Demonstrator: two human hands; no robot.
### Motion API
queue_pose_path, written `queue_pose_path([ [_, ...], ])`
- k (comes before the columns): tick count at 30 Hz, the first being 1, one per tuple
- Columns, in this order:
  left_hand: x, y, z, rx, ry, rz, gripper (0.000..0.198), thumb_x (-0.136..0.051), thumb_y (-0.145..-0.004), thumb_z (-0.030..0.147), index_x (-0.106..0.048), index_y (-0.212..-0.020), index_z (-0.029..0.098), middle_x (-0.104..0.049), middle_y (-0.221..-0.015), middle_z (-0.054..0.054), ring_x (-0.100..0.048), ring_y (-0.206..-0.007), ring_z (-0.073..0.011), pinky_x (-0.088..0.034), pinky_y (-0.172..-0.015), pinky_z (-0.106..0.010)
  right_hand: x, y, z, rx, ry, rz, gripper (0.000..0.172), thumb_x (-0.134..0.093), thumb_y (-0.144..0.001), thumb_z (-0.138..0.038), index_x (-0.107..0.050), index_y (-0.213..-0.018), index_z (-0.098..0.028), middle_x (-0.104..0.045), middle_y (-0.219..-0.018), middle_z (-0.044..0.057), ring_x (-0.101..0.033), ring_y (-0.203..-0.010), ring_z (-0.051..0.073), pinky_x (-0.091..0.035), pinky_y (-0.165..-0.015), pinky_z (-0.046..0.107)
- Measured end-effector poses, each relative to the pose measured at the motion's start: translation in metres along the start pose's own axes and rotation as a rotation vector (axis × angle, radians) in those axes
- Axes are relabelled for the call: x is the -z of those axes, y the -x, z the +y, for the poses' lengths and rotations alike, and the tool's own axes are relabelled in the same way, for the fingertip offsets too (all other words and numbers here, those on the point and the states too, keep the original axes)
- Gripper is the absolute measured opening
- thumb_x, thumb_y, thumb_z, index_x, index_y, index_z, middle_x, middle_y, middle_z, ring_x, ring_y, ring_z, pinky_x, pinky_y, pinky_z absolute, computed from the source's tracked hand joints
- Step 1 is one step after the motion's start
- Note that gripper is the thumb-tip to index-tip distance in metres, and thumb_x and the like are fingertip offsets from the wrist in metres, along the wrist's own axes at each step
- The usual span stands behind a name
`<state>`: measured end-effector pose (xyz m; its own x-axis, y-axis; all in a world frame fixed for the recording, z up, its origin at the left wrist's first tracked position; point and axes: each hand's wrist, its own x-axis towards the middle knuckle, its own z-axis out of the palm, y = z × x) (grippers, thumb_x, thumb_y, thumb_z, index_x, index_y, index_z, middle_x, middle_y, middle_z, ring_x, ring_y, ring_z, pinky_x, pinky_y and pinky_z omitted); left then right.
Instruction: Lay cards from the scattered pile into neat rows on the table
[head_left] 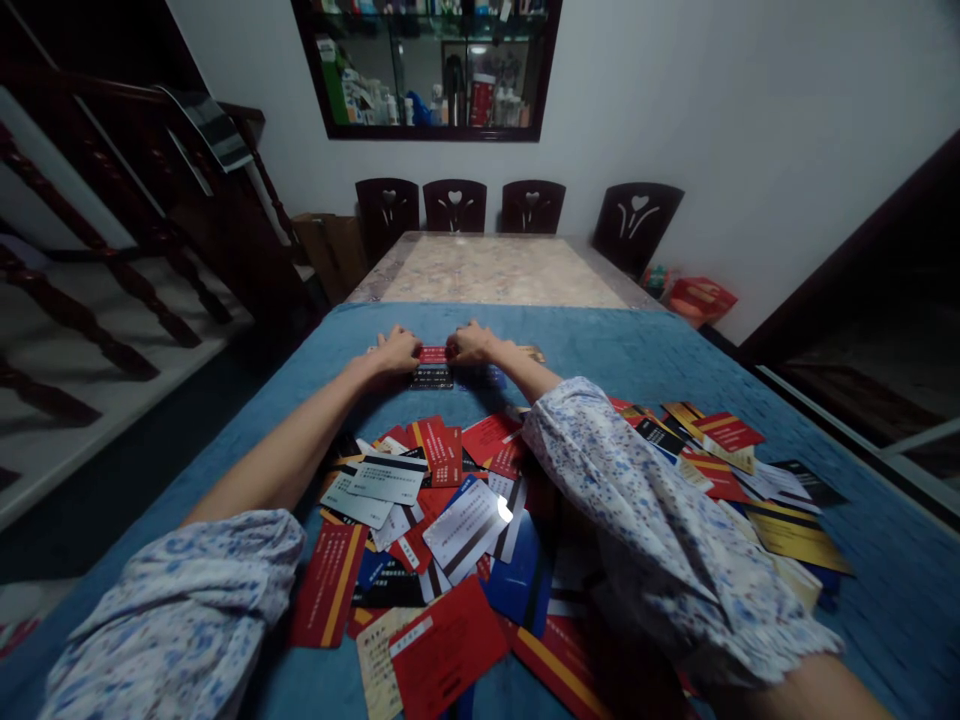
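Both my hands are stretched out to the far part of the blue cloth. A small red card with printed lines lies between them. My left hand has its bent fingers closed at the card's left edge, and my right hand does the same at the right edge. Just nearer to me is a black card with pale print. A dark blue card shows partly under my right wrist, and something gold peeks out beyond it. My fingertips are partly hidden.
A loose heap of overlapping cards, including a red card and a silver card, covers the near cloth. More, like a gold card, spread to the right. Several dark chairs stand behind the marble-patterned tabletop.
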<state>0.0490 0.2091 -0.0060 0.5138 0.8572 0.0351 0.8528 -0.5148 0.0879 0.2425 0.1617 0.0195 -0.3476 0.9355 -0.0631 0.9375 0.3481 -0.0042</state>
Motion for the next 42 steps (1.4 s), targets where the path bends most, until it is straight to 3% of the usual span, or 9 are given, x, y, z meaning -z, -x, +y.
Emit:
queue_pose_path([
  [7, 0.011, 0.026, 0.021, -0.042, -0.078, 0.033, 0.033, -0.05, -0.082, 0.019, -0.071, -0.109, 0.019, -0.062, -0.126, -0.017, -0.042, -0.128, -0.0391, -0.04, -0.097, -0.057, 0.005, 0.02, 0.0, 0.036, 0.016, 0.064, 0.045, -0.054, -0.091, -0.044, -0.068, -0.128, -0.023, -0.06, -0.136, 0.016, -0.046, -0.127, 0.038, -0.045, -0.094, 0.049],
  [16, 0.016, 0.068, 0.056, -0.102, -0.039, 0.115, 0.04, -0.052, -0.086, 0.019, -0.066, -0.122, 0.017, -0.059, -0.134, -0.016, -0.039, -0.132, -0.0387, -0.038, -0.097, -0.058, 0.009, 0.067, 0.001, 0.102, -0.001, 0.101, 0.044, -0.061, -0.09, -0.033, -0.065, -0.132, -0.023, -0.061, -0.135, 0.014, -0.047, -0.125, 0.035, -0.041, -0.094, 0.045],
  [22, 0.015, 0.094, 0.084, -0.168, 0.053, 0.169, 0.034, -0.053, -0.086, 0.02, -0.07, -0.115, 0.019, -0.063, -0.127, -0.014, -0.041, -0.129, -0.037, -0.036, -0.098, -0.056, -0.004, 0.102, 0.009, 0.187, -0.05, 0.151, 0.034, -0.062, -0.09, -0.029, -0.071, -0.123, -0.023, -0.068, -0.124, 0.013, -0.052, -0.114, 0.032, -0.041, -0.094, 0.043],
  [27, 0.012, 0.111, 0.103, -0.23, 0.049, 0.138, 0.03, -0.056, -0.087, 0.02, -0.071, -0.112, 0.018, -0.066, -0.122, -0.014, -0.041, -0.127, -0.037, -0.035, -0.097, -0.058, -0.02, 0.126, 0.02, 0.286, -0.137, 0.192, 0.032, -0.066, -0.086, -0.027, -0.075, -0.116, -0.02, -0.072, -0.115, 0.012, -0.053, -0.108, 0.03, -0.039, -0.097, 0.045],
  [32, 0.012, 0.121, 0.118, -0.281, 0.076, 0.09, 0.023, -0.057, -0.087, 0.02, -0.074, -0.103, 0.018, -0.068, -0.115, -0.013, -0.042, -0.126, -0.0353, -0.034, -0.097, -0.056, -0.027, 0.147, 0.025, 0.325, -0.265, 0.151, 0.031, -0.066, -0.085, -0.03, -0.074, -0.115, -0.022, -0.071, -0.12, 0.01, -0.052, -0.108, 0.029, -0.041, -0.093, 0.046],
  [42, 0.012, 0.135, 0.137, -0.363, 0.058, -0.037, 0.019, -0.059, -0.089, 0.03, -0.073, -0.085, 0.017, -0.069, -0.106, -0.012, -0.042, -0.124, -0.0354, -0.034, -0.098, -0.056, -0.031, 0.156, 0.027, 0.359, -0.285, 0.068, 0.036, -0.074, -0.08, -0.039, -0.075, -0.113, -0.026, -0.071, -0.119, 0.009, -0.053, -0.108, 0.03, -0.042, -0.094, 0.046],
])
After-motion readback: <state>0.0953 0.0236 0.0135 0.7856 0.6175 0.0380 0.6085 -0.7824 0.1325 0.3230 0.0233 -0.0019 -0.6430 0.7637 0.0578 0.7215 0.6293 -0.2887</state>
